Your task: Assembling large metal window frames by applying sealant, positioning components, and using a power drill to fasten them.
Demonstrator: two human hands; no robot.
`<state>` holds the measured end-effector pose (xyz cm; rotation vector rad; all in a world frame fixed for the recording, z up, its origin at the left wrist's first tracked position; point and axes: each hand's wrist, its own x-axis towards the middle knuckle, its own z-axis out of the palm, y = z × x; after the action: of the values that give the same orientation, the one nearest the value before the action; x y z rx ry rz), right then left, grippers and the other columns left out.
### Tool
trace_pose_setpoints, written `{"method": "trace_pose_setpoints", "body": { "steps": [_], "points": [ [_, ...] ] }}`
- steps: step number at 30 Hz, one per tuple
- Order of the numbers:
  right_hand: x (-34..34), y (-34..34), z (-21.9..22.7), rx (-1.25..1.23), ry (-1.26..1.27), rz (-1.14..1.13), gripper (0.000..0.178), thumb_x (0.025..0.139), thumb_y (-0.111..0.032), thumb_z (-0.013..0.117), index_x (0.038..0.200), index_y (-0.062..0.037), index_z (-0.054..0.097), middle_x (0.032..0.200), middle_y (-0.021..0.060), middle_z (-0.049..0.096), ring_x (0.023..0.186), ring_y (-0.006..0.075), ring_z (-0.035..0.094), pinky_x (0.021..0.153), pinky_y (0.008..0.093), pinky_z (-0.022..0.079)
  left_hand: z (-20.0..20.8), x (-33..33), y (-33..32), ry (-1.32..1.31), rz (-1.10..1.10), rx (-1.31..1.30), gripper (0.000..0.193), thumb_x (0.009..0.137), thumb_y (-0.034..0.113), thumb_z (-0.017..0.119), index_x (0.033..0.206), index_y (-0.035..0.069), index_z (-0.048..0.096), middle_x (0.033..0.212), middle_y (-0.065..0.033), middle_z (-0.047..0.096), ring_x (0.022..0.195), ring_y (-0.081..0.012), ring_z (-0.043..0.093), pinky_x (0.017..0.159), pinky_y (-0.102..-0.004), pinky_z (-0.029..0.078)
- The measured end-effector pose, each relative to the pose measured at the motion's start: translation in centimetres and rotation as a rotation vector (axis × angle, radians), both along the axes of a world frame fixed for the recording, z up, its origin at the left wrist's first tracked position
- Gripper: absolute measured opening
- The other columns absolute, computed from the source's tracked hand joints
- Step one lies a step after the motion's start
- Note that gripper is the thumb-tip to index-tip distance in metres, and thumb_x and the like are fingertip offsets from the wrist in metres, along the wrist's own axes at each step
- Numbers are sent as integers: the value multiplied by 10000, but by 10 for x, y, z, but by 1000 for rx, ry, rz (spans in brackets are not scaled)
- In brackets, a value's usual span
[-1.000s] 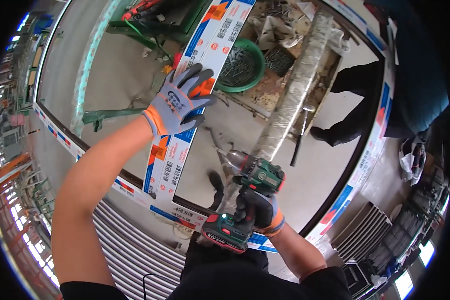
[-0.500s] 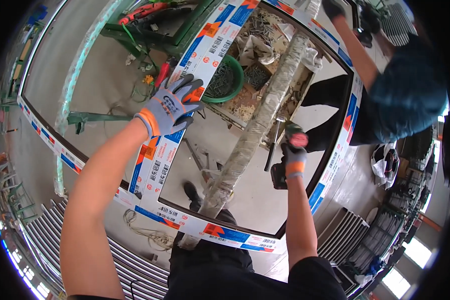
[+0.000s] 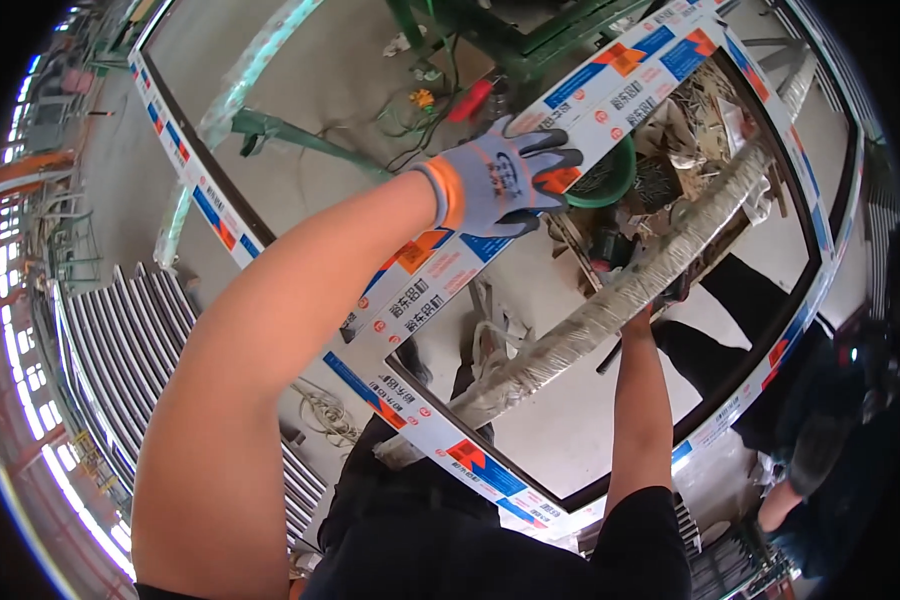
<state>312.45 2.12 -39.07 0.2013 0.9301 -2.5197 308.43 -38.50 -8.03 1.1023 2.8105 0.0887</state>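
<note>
A large aluminium window frame [image 3: 418, 300], covered in white, blue and orange protective film, lies across the view. My left hand [image 3: 505, 182], in a grey glove with dark fingertips, rests flat on its middle bar with the fingers spread. My right hand [image 3: 642, 314] reaches down through the frame's right opening and is mostly hidden behind a plastic-wrapped bar [image 3: 610, 312]. Just past that bar shows a cordless drill [image 3: 612, 250], its grip hidden where my right hand reaches. Near my left fingertips, below the frame, is a green bowl [image 3: 622, 178] of screws.
The wrapped bar supports the frame from below. Beneath it is a tray holding loose screws [image 3: 655, 182]. A green metal stand [image 3: 530, 40] and red-handled tool [image 3: 470, 100] are at the back. Metal profiles [image 3: 140, 350] lie left; a co-worker's hand [image 3: 818, 450] is at right.
My view has turned, shifting the scene. My right hand has lowered the drill from the opening to behind the wrapped bar, by the tray. My left hand stays on the frame.
</note>
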Motion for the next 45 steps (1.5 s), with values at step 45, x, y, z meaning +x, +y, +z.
{"method": "trace_pose_setpoints", "body": {
  "steps": [45],
  "points": [
    [281,-252,287,2193,319,152,331,960,-348,458,935,-90,665,934,203,689,888,392,658,821,484,505,-103,671,-370,-25,1348,349,209,888,208,595,1064,115,660,1083,-131,645,1070,-333,565,972,-460,422]
  ]
}}
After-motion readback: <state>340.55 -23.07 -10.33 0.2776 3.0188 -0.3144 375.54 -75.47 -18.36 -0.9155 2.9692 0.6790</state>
